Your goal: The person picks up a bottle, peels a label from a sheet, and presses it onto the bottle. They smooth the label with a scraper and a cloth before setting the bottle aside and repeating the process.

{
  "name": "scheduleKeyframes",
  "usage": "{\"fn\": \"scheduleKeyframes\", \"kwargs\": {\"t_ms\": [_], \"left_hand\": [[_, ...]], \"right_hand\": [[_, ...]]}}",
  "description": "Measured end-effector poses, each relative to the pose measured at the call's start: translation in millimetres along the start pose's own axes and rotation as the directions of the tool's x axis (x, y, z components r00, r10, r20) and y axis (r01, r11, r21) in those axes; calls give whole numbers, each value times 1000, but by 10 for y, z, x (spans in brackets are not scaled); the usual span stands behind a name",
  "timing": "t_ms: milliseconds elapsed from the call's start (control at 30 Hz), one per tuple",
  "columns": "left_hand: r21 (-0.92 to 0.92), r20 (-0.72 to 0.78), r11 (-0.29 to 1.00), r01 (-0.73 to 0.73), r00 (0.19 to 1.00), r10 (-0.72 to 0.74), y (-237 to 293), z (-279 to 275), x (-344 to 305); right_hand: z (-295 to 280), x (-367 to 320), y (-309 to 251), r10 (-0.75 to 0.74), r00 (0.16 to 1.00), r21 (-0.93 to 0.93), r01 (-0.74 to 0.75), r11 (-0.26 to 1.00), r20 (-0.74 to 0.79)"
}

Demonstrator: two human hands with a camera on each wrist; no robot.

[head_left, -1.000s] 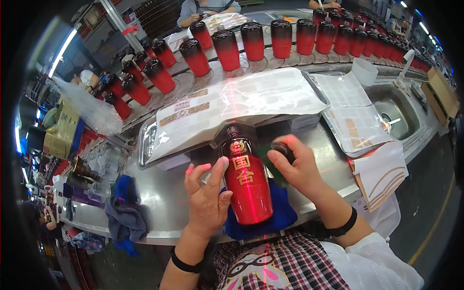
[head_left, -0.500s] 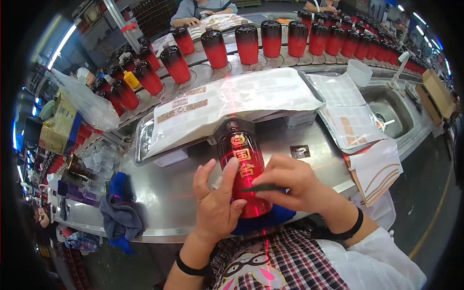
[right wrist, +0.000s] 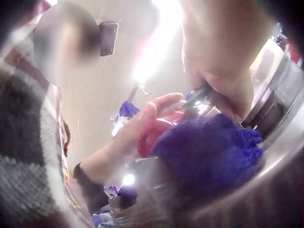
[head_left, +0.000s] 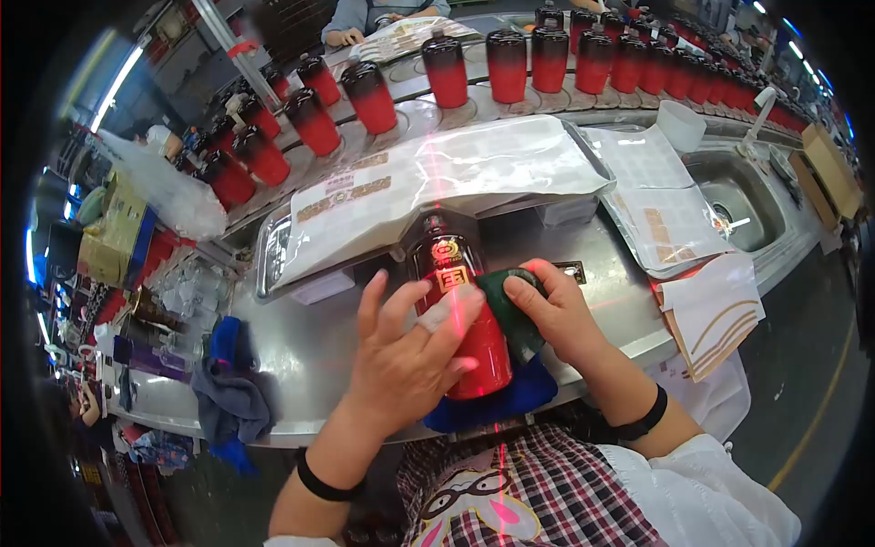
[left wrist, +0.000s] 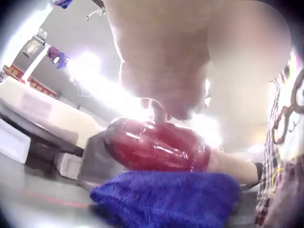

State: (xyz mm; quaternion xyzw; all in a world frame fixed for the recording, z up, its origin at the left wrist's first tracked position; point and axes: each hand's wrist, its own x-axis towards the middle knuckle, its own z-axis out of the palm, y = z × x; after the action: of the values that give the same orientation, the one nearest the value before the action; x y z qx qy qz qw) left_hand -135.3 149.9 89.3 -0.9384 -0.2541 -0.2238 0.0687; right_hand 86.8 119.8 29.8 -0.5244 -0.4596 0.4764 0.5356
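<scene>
A red bottle (head_left: 487,357) with a black shoulder and gold characters lies on a folded blue towel (head_left: 538,390), its neck away from me. My left hand (head_left: 394,351) is spread over the bottle's left side, fingers straight and fingertips at the gold lettering, hiding part of it. A small white patch (head_left: 436,317) shows among those fingers. My right hand (head_left: 567,314) pinches a flat dark green scraper (head_left: 512,314) between thumb and fingers, at the bottle's right side. From the left wrist, the red bottle (left wrist: 156,147) shows under the hand, on the blue towel (left wrist: 166,199).
Beyond the bottle, a tray bears plastic-covered label sheets (head_left: 492,159). Red-and-black bottles (head_left: 445,73) line the conveyor behind. A small dark plate (head_left: 571,272) lies right of the bottle. A sink (head_left: 761,210) stands at right, grey cloth (head_left: 230,401) at left.
My right hand went down across the lower bottle, then back up to its right side, turning the scraper's flat face into view. My left fingers have moved farther over the lettering.
</scene>
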Motion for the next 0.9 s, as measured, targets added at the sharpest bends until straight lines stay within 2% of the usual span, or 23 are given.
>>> {"fn": "scheduleKeyframes", "kwargs": {"t_ms": [100, 167, 267, 300, 333, 367, 400, 433, 500, 600, 700, 800, 833, 900], "left_hand": [[-26, 66, 1000, -10, 998, 12, -3, 23, 111], [-101, 1, 993, 63, 998, -64, -32, 80, 31], [-153, -52, 970, 186, 979, -196, 59, 104, -192], [-191, -76, 957, 217, 969, -235, 110, 130, -239], [-228, -100, 942, 246, 957, -274, 158, 176, -280], [-267, -123, 925, 269, 943, -310, 201, 215, -322], [-286, -126, 911, 298, 930, -344, 240, 239, -359], [-307, -129, 896, 321, 919, -374, 271, 262, -387], [-337, -149, 874, 351, 896, -418, 329, 313, -444], [-372, -148, 852, 367, 883, -445, 365, 406, -540], [-586, -151, 712, 387, 811, -565, 450, 529, -577], [-654, -200, 680, 330, 792, -577, 429, 658, -608], [-672, -215, 665, 326, 774, -596, 417, 672, -615], [-632, -178, 694, 346, 806, -564, 341, 559, -614]], "right_hand": [[59, -9, -11, 5, 1000, 58, -5, 998, -9], [38, -20, -21, 11, 1000, 64, -10, 998, -14], [-25, -18, -55, -162, 985, -172, 150, 974, -55], [-23, -16, -98, -366, 930, -308, 336, 890, -44], [0, -15, -170, -553, 833, -433, 497, 752, -4], [29, -24, -241, -710, 701, -542, 621, 566, 62], [53, -71, -277, -774, 597, -563, 722, 403, 211], [79, -167, -332, -748, 573, -511, 777, 366, 336], [54, -345, -489, -615, 564, -342, 825, 451, 550], [-127, -459, -511, -488, 722, -279, 661, 697, 490], [-485, -459, -598, -456, 844, -531, 533, 659, 281], [-898, -270, -642, -542, 793, -709, 550, 442, 278], [-971, -220, -715, -517, 821, -741, 500, 448, 242], [-1064, -13, -863, -500, 814, -772, 512, 376, 296]]}}
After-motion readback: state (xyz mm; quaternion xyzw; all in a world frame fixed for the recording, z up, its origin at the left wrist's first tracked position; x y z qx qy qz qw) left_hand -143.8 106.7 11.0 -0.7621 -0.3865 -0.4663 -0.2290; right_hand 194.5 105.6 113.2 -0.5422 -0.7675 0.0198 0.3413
